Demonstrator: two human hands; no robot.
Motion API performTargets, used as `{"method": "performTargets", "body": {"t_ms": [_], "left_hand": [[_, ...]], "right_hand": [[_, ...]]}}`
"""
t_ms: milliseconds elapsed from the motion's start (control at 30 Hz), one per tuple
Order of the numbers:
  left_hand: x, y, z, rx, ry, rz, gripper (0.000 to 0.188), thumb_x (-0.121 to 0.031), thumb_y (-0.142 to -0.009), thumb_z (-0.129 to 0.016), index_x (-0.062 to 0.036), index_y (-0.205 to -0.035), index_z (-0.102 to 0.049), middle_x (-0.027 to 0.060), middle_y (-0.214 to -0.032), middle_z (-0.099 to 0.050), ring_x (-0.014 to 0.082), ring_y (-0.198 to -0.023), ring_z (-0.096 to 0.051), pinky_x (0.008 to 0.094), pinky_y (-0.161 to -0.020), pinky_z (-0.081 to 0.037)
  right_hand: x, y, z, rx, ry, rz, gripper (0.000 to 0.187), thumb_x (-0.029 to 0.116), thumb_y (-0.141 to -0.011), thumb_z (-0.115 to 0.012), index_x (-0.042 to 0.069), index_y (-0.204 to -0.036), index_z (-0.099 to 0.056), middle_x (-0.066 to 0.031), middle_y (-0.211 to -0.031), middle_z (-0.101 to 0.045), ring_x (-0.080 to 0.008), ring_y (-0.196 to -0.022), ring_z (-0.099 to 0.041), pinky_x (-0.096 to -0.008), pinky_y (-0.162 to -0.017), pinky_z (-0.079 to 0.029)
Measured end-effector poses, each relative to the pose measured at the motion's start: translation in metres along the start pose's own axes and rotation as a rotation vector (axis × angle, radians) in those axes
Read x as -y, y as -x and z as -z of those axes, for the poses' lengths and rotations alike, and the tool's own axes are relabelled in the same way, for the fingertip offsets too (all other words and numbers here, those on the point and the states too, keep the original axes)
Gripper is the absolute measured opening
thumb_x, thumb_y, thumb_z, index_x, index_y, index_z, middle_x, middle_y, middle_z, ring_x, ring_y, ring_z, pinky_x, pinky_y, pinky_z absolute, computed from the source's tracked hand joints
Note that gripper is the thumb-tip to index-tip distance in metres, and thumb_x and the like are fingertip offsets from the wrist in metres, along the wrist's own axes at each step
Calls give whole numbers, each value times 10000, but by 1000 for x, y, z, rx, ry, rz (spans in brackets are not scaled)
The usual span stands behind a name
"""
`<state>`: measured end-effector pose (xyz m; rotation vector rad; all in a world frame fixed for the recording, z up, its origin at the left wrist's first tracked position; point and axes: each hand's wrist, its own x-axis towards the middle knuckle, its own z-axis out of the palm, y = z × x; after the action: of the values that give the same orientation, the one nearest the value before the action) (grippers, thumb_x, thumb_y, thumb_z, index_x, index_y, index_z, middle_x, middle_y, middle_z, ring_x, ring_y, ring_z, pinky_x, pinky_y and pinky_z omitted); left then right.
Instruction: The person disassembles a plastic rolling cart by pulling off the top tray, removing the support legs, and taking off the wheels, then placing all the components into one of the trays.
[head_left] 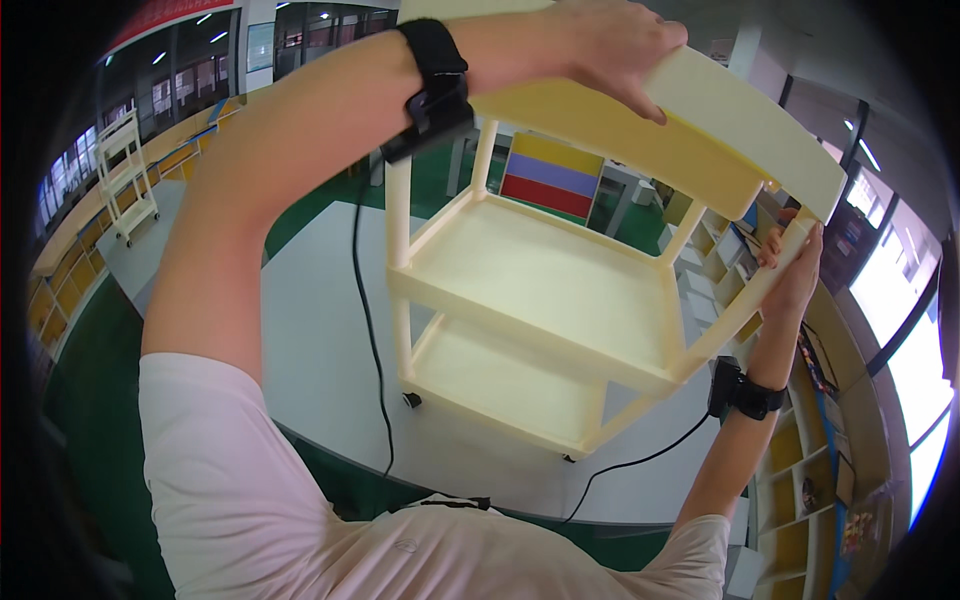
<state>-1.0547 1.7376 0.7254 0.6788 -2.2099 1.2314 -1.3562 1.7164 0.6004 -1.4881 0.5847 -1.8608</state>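
A cream plastic trolley with shelves (545, 275) stands on a grey table in front of me, its post feet on small black casters. My left hand (620, 55) reaches across the trolley's top tray (600, 110) and lies on it palm down, thumb spread along the front edge. At the right corner, just below that tray, my right hand (790, 270) wraps round a corner post (745, 305); fingers show on the inner side. The lower shelf (510, 375) holds nothing that I can see. Both wrists wear black straps with small boxes.
Black cables (362, 290) hang from both wrist boxes over the grey table (320, 330). Another small white trolley (125, 180) stands on a table at the far left. Open shelving (800, 470) lines the right, and a yellow, purple and red striped panel (550, 175) stands behind.
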Motion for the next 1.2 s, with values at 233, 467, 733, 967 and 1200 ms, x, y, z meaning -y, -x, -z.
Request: {"method": "performTargets", "body": {"t_ms": [233,467,733,967,1200], "left_hand": [[40,-12,6,28,-186,-76,677,-595,-634,-642,34,-839,-497,218,-682,-591,372,-606,-596,437,-538,-487],[79,-62,-4,13,-256,-187,703,-621,-644,-611,51,-831,-523,237,-640,-581,413,-616,-578,450,-546,-474],[92,-92,15,35,-342,-271,742,-690,-689,-538,39,-823,-496,248,-642,-567,429,-641,-568,455,-558,-461],[92,-101,34,65,-320,-284,703,-665,-728,-509,34,-794,-473,239,-603,-525,433,-601,-526,464,-543,-429],[109,-80,40,-43,-179,-6,686,-619,-726,-540,58,-833,-560,256,-758,-603,381,-751,-605,426,-653,-476]], "right_hand": [[0,2,-2,-116,119,65,464,493,-938,-381,40,-927,-478,-22,-577,-416,-83,-446,-368,-215,-433,-319],[-2,3,-8,-184,270,197,452,486,-931,-422,52,-818,-478,-17,-547,-422,-71,-414,-391,-199,-395,-327],[6,8,-10,-220,340,233,439,465,-943,-409,68,-763,-456,-13,-535,-420,-66,-419,-402,-194,-388,-323],[5,12,-5,-192,325,262,470,480,-935,-419,38,-780,-469,-19,-549,-436,-72,-424,-416,-202,-384,-337],[-3,3,-3,-230,391,257,471,463,-937,-426,33,-749,-458,-19,-520,-425,-75,-406,-410,-213,-380,-337]]}}
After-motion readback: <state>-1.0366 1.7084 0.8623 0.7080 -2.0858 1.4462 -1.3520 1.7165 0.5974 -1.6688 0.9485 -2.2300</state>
